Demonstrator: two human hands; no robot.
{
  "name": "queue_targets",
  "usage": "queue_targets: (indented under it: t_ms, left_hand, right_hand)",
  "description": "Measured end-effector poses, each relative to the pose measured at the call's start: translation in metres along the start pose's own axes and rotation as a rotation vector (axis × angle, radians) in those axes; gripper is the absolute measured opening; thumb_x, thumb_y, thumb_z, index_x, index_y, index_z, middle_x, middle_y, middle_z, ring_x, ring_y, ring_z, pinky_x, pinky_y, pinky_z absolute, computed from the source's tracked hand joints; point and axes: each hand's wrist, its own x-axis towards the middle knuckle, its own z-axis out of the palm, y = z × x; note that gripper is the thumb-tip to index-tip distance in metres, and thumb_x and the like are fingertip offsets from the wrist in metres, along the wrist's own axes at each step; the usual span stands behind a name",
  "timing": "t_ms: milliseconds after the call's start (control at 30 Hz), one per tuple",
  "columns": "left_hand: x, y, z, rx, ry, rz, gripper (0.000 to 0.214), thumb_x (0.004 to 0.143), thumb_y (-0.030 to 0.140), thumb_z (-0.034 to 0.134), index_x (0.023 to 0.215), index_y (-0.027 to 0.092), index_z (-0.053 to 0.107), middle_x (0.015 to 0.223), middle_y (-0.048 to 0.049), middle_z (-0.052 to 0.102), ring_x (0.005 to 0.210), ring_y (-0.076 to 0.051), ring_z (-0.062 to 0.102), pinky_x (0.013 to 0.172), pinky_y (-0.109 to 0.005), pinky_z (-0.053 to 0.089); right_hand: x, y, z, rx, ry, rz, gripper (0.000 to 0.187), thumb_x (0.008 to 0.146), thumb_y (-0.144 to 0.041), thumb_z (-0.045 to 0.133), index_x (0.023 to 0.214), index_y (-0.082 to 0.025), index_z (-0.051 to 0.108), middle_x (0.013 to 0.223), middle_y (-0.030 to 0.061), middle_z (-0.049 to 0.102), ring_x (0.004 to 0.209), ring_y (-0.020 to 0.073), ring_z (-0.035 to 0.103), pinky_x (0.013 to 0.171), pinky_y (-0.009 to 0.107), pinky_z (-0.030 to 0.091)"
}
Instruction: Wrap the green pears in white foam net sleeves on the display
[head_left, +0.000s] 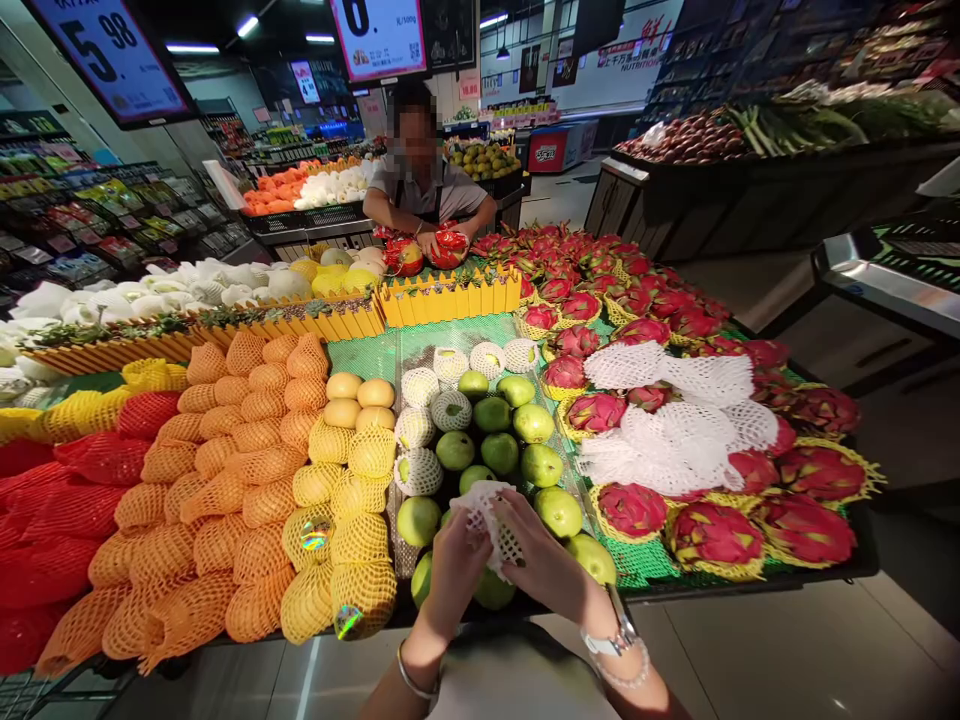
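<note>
Between my hands is a white foam fruit net, held over the front of a group of round green fruits. My left hand is closed on the net's left side, and my right hand grips its right side. Whether a fruit sits inside this net cannot be made out. Behind and left of my hands, several green fruits wear white foam nets. On the right, a pile of loose white foam nets lies on the dragon fruits.
Left of the green fruits stand rows of fruit in yellow nets and orange nets. A low yellow picket fence crosses behind. Beyond it a person handles red-wrapped fruit. Price screens hang above.
</note>
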Motion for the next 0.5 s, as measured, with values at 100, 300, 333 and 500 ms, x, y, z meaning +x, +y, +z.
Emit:
queue_targets:
  t_ms: [100, 300, 333, 500]
  left_hand:
    - [0.001, 0.006, 0.000, 0.157, -0.100, 0.080, 0.022, 0.067, 0.011, 0.060, 0.084, 0.019, 0.071, 0.087, -0.0079, 0.073, 0.081, -0.026, 0.066, 0.074, -0.034, 0.053]
    - [-0.005, 0.009, -0.002, 0.010, -0.205, -0.011, 0.025, 0.087, 0.035, 0.055, 0.092, 0.018, 0.072, 0.089, -0.0066, 0.072, 0.085, -0.021, 0.064, 0.081, -0.032, 0.053]
    - [-0.006, 0.007, -0.001, -0.042, -0.189, -0.051, 0.027, 0.086, 0.040, 0.058, 0.092, 0.018, 0.072, 0.090, -0.0064, 0.072, 0.086, -0.021, 0.064, 0.082, -0.032, 0.053]
    - [-0.003, -0.007, 0.001, -0.323, -0.093, -0.218, 0.036, 0.072, 0.040, 0.080, 0.096, 0.014, 0.074, 0.094, -0.0080, 0.075, 0.092, -0.024, 0.065, 0.084, -0.032, 0.053]
  right_hand:
    - [0.000, -0.001, 0.009, -0.158, 0.011, -0.014, 0.079, 0.064, 0.003, 0.049, 0.141, -0.016, 0.048, 0.151, 0.0174, 0.042, 0.146, 0.0357, 0.032, 0.118, 0.060, 0.033]
    - [-0.001, 0.010, 0.029, -0.567, 0.135, -0.032, 0.073, 0.070, 0.006, 0.045, 0.141, -0.012, 0.049, 0.144, 0.0221, 0.047, 0.141, 0.0399, 0.039, 0.112, 0.062, 0.039]
    - [-0.001, 0.011, 0.032, -0.616, 0.159, -0.053, 0.070, 0.072, 0.005, 0.045, 0.140, -0.012, 0.049, 0.143, 0.0221, 0.048, 0.139, 0.0401, 0.041, 0.111, 0.062, 0.040]
    - [0.001, 0.009, 0.038, -0.741, 0.229, -0.143, 0.070, 0.075, 0.001, 0.048, 0.143, -0.014, 0.045, 0.138, 0.0202, 0.054, 0.133, 0.0385, 0.048, 0.107, 0.059, 0.044]
